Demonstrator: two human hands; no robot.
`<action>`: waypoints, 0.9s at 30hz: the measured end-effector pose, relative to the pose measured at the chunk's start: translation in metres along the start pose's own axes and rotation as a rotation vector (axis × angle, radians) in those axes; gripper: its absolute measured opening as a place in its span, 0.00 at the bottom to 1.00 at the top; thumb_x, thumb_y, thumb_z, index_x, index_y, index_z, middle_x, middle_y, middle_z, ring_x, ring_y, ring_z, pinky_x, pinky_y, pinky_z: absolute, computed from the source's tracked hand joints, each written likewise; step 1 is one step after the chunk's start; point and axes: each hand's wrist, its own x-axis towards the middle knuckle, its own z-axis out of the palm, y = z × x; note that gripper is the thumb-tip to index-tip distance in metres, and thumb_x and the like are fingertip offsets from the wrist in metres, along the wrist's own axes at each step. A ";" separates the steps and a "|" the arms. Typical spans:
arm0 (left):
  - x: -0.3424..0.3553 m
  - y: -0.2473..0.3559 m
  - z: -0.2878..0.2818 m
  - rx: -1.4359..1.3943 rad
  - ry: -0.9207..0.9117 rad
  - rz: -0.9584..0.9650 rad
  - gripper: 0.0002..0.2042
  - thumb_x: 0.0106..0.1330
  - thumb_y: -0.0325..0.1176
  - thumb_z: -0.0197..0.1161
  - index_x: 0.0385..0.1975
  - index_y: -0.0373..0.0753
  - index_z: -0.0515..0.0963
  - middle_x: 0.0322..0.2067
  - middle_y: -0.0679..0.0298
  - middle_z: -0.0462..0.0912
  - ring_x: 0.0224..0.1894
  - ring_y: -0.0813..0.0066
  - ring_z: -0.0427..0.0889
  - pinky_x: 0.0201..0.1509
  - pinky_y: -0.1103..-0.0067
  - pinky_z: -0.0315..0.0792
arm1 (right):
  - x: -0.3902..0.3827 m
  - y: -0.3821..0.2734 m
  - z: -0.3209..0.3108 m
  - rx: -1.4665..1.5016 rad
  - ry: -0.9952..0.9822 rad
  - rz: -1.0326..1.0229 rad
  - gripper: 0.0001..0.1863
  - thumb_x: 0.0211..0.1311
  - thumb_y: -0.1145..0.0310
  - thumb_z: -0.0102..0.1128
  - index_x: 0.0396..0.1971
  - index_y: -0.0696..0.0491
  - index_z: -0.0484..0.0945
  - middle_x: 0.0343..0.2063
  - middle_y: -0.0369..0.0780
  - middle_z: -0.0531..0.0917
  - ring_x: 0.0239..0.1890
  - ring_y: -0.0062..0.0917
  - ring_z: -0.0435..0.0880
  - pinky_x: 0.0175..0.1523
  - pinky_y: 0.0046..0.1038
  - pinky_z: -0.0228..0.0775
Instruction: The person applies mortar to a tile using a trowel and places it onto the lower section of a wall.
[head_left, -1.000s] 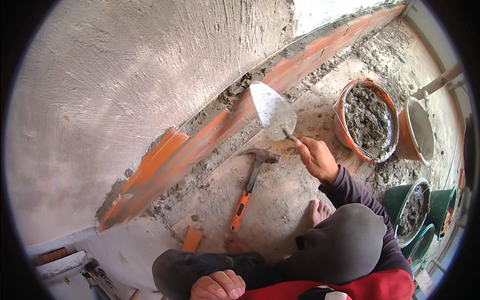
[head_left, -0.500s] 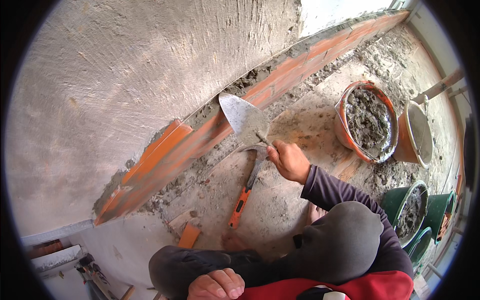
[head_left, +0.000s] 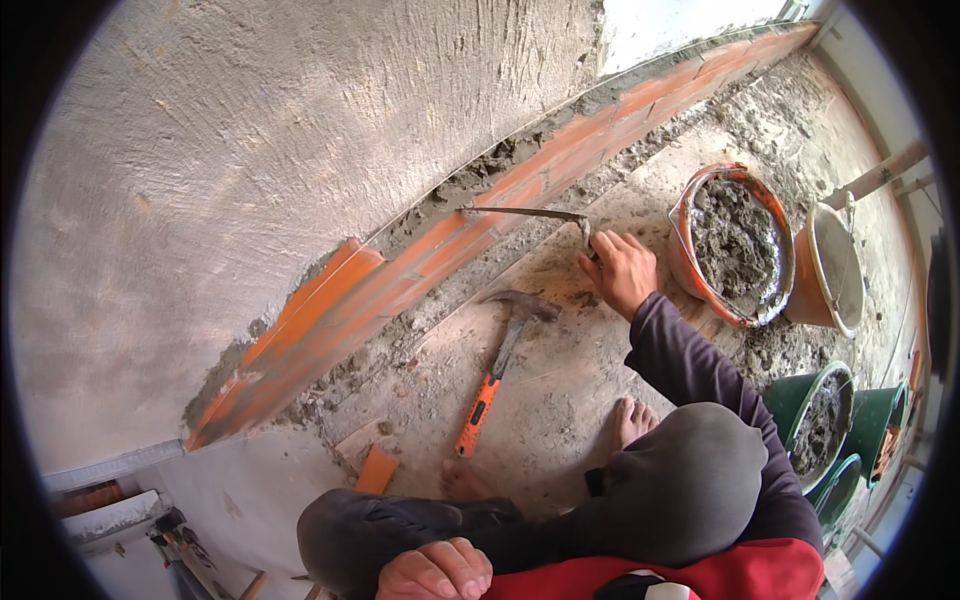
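My right hand (head_left: 622, 272) grips the handle of a trowel (head_left: 525, 212). Its blade is turned nearly edge-on, and the tip meets the upper edge of a low brick wall (head_left: 590, 135). Wet mortar (head_left: 440, 203) lies along the wall's top there. To the left of the tip, an orange brick (head_left: 315, 298) sits on the wall beside a taut string line. My left hand (head_left: 436, 572) rests at the lower edge near my leg, fingers curled in, with nothing seen in them; its palm is hidden.
On the floor, a hammer (head_left: 490, 385) with an orange handle lies near my bare foot (head_left: 634, 420). An orange bucket of mortar (head_left: 738, 245) stands right, beside another bucket (head_left: 838, 268) and green buckets (head_left: 795, 400). A brick piece (head_left: 377, 470) lies near my knee. A rough plastered surface (head_left: 250, 180) borders the wall.
My right hand has drawn right and slightly up with the trowel. The blade has turned from flat-on to edge-on, uncovering the hammer's head. My left hand has barely moved.
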 end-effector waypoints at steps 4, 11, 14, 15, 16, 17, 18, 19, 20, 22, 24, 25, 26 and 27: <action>0.000 -0.001 -0.001 0.001 0.000 0.010 0.24 0.56 0.47 0.65 0.45 0.35 0.74 0.40 0.57 0.75 0.40 0.68 0.70 0.46 0.74 0.65 | 0.006 0.012 -0.001 0.087 0.043 0.112 0.13 0.60 0.59 0.64 0.29 0.52 0.73 0.25 0.41 0.78 0.30 0.41 0.80 0.34 0.41 0.72; 0.004 -0.005 0.002 -0.014 -0.005 0.023 0.24 0.55 0.46 0.65 0.46 0.36 0.73 0.40 0.57 0.75 0.40 0.68 0.70 0.45 0.74 0.64 | 0.003 0.008 -0.006 0.287 -0.143 0.246 0.18 0.66 0.57 0.57 0.27 0.58 0.72 0.19 0.51 0.77 0.26 0.52 0.78 0.32 0.46 0.69; 0.004 -0.005 0.002 -0.016 -0.012 0.029 0.24 0.55 0.46 0.65 0.46 0.36 0.73 0.40 0.57 0.75 0.40 0.68 0.70 0.45 0.74 0.65 | -0.006 0.012 -0.009 0.469 -0.226 0.298 0.20 0.67 0.56 0.55 0.25 0.59 0.72 0.16 0.54 0.74 0.25 0.54 0.77 0.31 0.46 0.67; 0.003 -0.004 0.001 -0.016 -0.011 0.035 0.24 0.55 0.46 0.65 0.46 0.36 0.73 0.40 0.57 0.75 0.40 0.68 0.70 0.45 0.74 0.65 | -0.009 0.007 -0.018 0.499 -0.260 0.301 0.19 0.68 0.58 0.55 0.24 0.60 0.72 0.17 0.55 0.74 0.24 0.54 0.77 0.31 0.45 0.66; 0.003 -0.003 0.000 -0.013 -0.011 0.036 0.25 0.55 0.47 0.66 0.46 0.36 0.73 0.40 0.57 0.75 0.40 0.68 0.70 0.45 0.74 0.65 | -0.013 0.003 -0.027 0.499 -0.256 0.317 0.19 0.67 0.59 0.55 0.24 0.60 0.72 0.17 0.55 0.73 0.24 0.54 0.77 0.31 0.45 0.66; 0.002 -0.002 -0.001 -0.011 -0.011 0.038 0.25 0.55 0.48 0.66 0.46 0.35 0.73 0.39 0.57 0.75 0.40 0.68 0.70 0.45 0.74 0.65 | -0.018 -0.003 -0.037 0.497 -0.252 0.332 0.19 0.67 0.60 0.55 0.24 0.61 0.72 0.17 0.55 0.73 0.24 0.54 0.76 0.31 0.45 0.66; 0.003 -0.002 -0.001 -0.015 -0.019 0.043 0.25 0.55 0.48 0.66 0.46 0.35 0.73 0.39 0.57 0.75 0.40 0.68 0.70 0.45 0.74 0.65 | -0.019 -0.005 -0.050 0.487 -0.242 0.344 0.19 0.67 0.60 0.55 0.24 0.61 0.73 0.17 0.55 0.73 0.24 0.53 0.76 0.30 0.45 0.66; 0.002 -0.002 0.000 -0.023 0.000 0.048 0.26 0.55 0.49 0.67 0.45 0.36 0.73 0.39 0.57 0.75 0.40 0.68 0.70 0.45 0.74 0.65 | -0.019 -0.010 -0.062 0.453 -0.231 0.242 0.16 0.67 0.63 0.55 0.24 0.60 0.73 0.17 0.55 0.74 0.23 0.53 0.76 0.30 0.44 0.66; 0.001 -0.003 0.001 -0.033 0.018 0.054 0.26 0.54 0.50 0.67 0.45 0.36 0.73 0.39 0.57 0.75 0.40 0.68 0.70 0.45 0.74 0.65 | -0.012 -0.016 -0.076 0.439 -0.255 0.180 0.16 0.67 0.63 0.55 0.24 0.60 0.74 0.17 0.54 0.74 0.23 0.52 0.77 0.30 0.44 0.67; -0.002 -0.001 0.001 -0.042 0.021 0.049 0.26 0.54 0.51 0.68 0.44 0.36 0.73 0.39 0.57 0.75 0.40 0.68 0.70 0.45 0.74 0.65 | 0.009 -0.038 -0.111 0.400 -0.301 0.062 0.14 0.67 0.65 0.55 0.24 0.59 0.74 0.17 0.53 0.75 0.23 0.52 0.77 0.30 0.45 0.67; -0.004 0.003 -0.001 -0.032 -0.007 0.037 0.27 0.54 0.53 0.68 0.43 0.36 0.73 0.38 0.57 0.75 0.40 0.68 0.69 0.45 0.74 0.65 | 0.033 -0.055 -0.133 0.193 -0.411 -0.025 0.14 0.68 0.63 0.52 0.26 0.57 0.75 0.19 0.51 0.78 0.23 0.49 0.78 0.31 0.45 0.70; -0.004 0.004 -0.001 -0.029 -0.026 0.041 0.27 0.55 0.53 0.67 0.43 0.37 0.73 0.38 0.58 0.75 0.39 0.69 0.69 0.44 0.74 0.65 | 0.045 -0.059 -0.139 0.100 -0.444 -0.070 0.15 0.68 0.62 0.52 0.26 0.57 0.76 0.19 0.51 0.78 0.23 0.49 0.78 0.30 0.46 0.70; -0.004 0.005 0.000 -0.025 -0.043 0.044 0.26 0.55 0.53 0.67 0.43 0.37 0.73 0.38 0.58 0.75 0.39 0.69 0.69 0.44 0.75 0.65 | 0.056 -0.065 -0.145 0.008 -0.477 -0.114 0.15 0.69 0.61 0.51 0.26 0.57 0.76 0.19 0.50 0.79 0.22 0.48 0.79 0.30 0.46 0.71; -0.004 0.007 0.000 -0.023 -0.063 0.048 0.26 0.56 0.53 0.67 0.43 0.37 0.73 0.38 0.58 0.75 0.39 0.69 0.69 0.44 0.75 0.65 | 0.067 -0.074 -0.153 -0.107 -0.539 -0.109 0.17 0.69 0.59 0.49 0.27 0.57 0.77 0.19 0.49 0.80 0.23 0.45 0.81 0.31 0.45 0.73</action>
